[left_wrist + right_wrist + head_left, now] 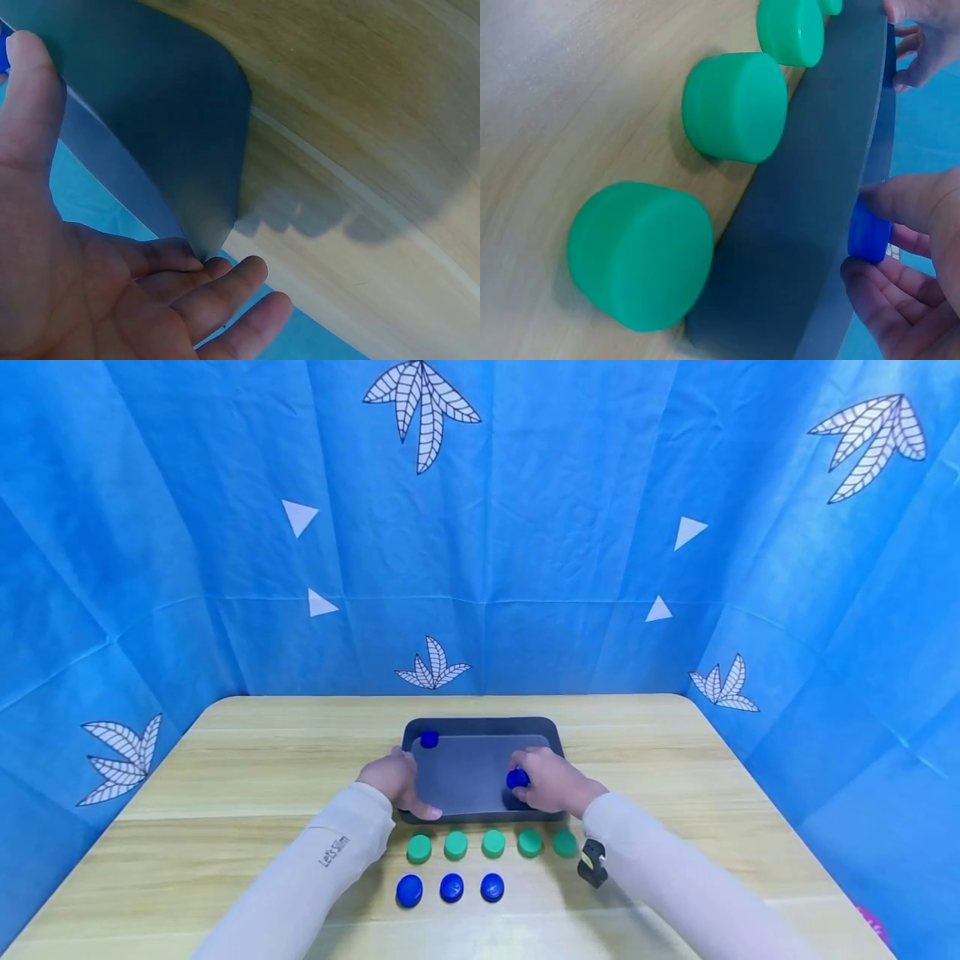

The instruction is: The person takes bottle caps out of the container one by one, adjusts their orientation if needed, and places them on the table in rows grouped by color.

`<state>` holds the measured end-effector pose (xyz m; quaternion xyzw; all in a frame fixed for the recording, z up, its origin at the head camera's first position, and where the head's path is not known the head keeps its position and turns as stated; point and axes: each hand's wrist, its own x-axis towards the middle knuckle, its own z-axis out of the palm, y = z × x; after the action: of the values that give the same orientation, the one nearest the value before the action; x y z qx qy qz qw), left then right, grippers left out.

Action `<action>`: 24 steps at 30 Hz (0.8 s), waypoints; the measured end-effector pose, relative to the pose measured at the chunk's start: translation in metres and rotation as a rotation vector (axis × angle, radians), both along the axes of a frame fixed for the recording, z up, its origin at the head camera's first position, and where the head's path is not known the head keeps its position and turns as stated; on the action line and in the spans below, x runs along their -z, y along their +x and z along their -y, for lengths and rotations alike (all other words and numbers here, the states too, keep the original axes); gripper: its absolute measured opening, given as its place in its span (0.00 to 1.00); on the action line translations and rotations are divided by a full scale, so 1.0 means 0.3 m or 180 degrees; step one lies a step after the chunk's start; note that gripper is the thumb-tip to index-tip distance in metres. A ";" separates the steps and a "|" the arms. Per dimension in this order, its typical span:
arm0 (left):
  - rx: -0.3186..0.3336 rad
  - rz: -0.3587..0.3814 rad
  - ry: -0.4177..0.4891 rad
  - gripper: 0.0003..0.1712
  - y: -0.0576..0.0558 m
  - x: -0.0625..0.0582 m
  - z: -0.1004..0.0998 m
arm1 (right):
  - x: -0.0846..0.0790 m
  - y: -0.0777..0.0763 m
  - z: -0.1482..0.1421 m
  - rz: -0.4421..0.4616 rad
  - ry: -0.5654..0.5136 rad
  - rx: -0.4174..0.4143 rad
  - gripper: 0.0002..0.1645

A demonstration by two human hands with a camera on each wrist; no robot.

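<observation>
A dark grey rectangular tray (pixel 465 772) lies on the table. My left hand (pixel 392 779) holds its near left corner, with the thumb over the front rim and the fingers at the left side. Over the tray's right part, my right hand (pixel 553 778) pinches a blue bottle cap (pixel 517 778) between thumb and fingers; the right wrist view shows this cap (pixel 868 234) just behind the front wall. Another blue cap (pixel 429 739) sits in the tray's far left corner. Whether the pinched cap touches the tray floor is unclear.
Several green caps (pixel 493 843) form a row in front of the tray. Nearer the table's front are three blue caps (pixel 452 887) in a second row. A blue curtain (pixel 570 527) with leaf patterns surrounds the wooden table (pixel 300 727). A black device (pixel 592 862) is strapped at the right wrist.
</observation>
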<state>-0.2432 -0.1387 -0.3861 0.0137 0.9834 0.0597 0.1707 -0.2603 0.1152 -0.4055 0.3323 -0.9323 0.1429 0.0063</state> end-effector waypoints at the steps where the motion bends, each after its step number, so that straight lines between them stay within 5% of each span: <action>1: -0.0004 -0.0006 0.0018 0.67 0.001 -0.001 0.001 | -0.003 0.002 -0.003 -0.0019 0.0001 -0.0012 0.16; 14: 0.0063 0.0035 0.0077 0.69 -0.001 0.014 0.011 | -0.018 0.042 -0.029 -0.0072 -0.0031 -0.0229 0.14; 24: 0.0064 0.0039 0.0157 0.70 0.001 0.010 0.011 | -0.030 0.106 -0.039 0.0181 -0.0014 -0.0294 0.16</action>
<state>-0.2430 -0.1420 -0.3890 0.0275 0.9804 0.0823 0.1769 -0.2284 0.1268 -0.3964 0.3707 -0.9155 0.1544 -0.0260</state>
